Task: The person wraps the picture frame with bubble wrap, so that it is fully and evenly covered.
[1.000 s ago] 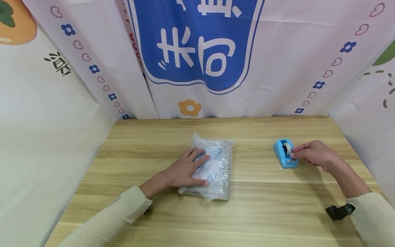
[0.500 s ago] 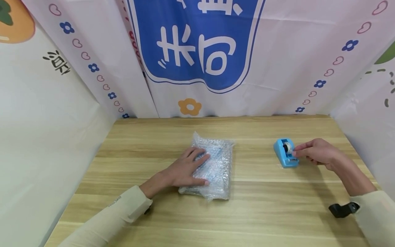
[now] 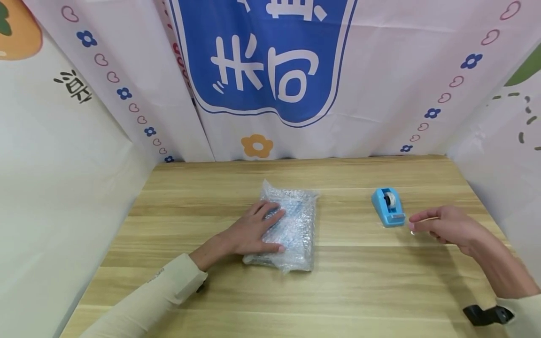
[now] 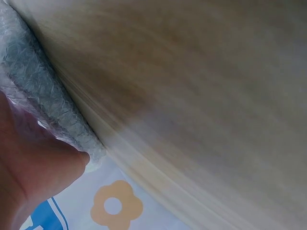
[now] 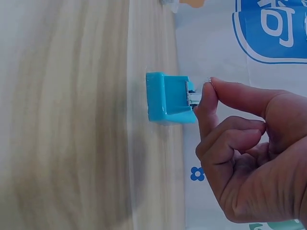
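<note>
My left hand (image 3: 250, 231) lies flat with spread fingers on a bubble-wrapped package (image 3: 301, 227), a rectangular bundle with blue printing showing through. In the left wrist view the wrapped edge (image 4: 43, 81) shows beside my thumb. To the right, a blue tape dispenser (image 3: 388, 209) stands on the table with a small roll in it. Just off its cutter end is my right hand (image 3: 454, 229), thumb and forefinger pinching a small piece of clear tape (image 5: 208, 80). The other fingers of that hand are curled in, and the dispenser (image 5: 157, 98) sits behind the fingertips.
Everything rests on a wood-grain table (image 3: 351, 291). A printed cloth (image 3: 380, 94) hangs along its back edge, with white panels at the left (image 3: 63, 188) and right sides.
My right hand has drawn away from the tape roll, rightward and toward me, with a bit of tape now at the fingertips. The left hand and the package stay in place.
</note>
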The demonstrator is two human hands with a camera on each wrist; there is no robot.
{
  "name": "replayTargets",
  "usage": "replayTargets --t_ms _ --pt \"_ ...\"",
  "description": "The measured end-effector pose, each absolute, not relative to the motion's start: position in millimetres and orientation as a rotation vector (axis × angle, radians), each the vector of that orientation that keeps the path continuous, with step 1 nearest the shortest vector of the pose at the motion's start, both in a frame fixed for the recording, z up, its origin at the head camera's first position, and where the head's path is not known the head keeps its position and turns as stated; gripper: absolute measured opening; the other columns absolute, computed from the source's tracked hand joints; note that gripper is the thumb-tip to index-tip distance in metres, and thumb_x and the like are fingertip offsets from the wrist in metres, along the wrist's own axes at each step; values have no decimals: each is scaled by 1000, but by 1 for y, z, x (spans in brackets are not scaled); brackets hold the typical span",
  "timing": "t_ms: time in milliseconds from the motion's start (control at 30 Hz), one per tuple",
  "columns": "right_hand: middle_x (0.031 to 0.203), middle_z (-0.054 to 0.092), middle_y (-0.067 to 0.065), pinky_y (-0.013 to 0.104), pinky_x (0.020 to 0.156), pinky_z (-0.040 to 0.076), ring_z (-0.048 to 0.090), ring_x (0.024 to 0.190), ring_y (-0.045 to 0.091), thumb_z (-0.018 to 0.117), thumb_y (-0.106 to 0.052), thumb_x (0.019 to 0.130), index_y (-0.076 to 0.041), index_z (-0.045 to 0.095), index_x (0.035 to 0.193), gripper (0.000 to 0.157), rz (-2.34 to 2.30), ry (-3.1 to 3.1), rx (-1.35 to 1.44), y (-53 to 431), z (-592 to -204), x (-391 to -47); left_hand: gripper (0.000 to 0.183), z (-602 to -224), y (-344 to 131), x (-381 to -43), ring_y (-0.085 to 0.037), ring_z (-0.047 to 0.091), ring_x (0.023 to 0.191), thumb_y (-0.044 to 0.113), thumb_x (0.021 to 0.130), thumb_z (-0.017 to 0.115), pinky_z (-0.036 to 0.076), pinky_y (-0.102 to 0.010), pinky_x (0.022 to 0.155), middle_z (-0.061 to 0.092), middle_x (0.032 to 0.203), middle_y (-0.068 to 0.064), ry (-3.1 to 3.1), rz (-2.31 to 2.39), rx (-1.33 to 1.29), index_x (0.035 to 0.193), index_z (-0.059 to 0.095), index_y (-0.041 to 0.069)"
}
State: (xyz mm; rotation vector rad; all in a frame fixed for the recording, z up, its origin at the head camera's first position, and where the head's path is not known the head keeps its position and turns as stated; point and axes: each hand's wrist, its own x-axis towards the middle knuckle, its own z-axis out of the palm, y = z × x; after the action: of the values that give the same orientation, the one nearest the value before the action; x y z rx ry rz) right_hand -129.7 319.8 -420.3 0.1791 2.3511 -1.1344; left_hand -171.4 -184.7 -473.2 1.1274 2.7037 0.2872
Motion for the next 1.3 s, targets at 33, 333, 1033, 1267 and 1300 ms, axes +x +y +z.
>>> replayTargets --t_ms 33,333,1033,1267,1300 --pt "63 38 -8 28 53 36 36 56 7 69 -29 104 11 57 145 58 -1139 2348 178 320 -421 -127 99 -473 -185 -171 -41 19 164 73 97 62 32 -62 130 26 176 -11 2705 286 1127 172 28 18" --pt "63 40 -11 25 51 37 37 56 5 65 -25 106 13 57 144 55 -1215 2321 175 323 -429 -111 100 -472 -185 -171 -40 20 163 72 97 63 32 -61 129 26 176 -11 2707 279 1144 172 27 18" --pt "86 65 -5 25 57 46 49 64 8 55 -56 109 3 72 122 63 -1219 2385 245 312 -456 -111 98 -468 -183 -169 -40 23 162 70 97 65 37 -60 127 27 175 -13 2712 289 1153 171 30 16" --pt "74 59 -5 25 55 45 49 61 9 52 -61 109 -3 72 104 62 -1205 2396 270 309 -460 -116 100 -469 -184 -169 -39 22 162 71 97 64 35 -59 128 26 176 -12 2709 276 1144 172 28 17" --pt "72 58 -5 25 55 45 50 61 9 52 -61 109 -4 72 101 61 -1202 2401 271 308 -460 -117 100 -470 -184 -170 -39 22 162 71 97 64 35 -60 128 26 176 -12 2709 277 1144 172 28 17"
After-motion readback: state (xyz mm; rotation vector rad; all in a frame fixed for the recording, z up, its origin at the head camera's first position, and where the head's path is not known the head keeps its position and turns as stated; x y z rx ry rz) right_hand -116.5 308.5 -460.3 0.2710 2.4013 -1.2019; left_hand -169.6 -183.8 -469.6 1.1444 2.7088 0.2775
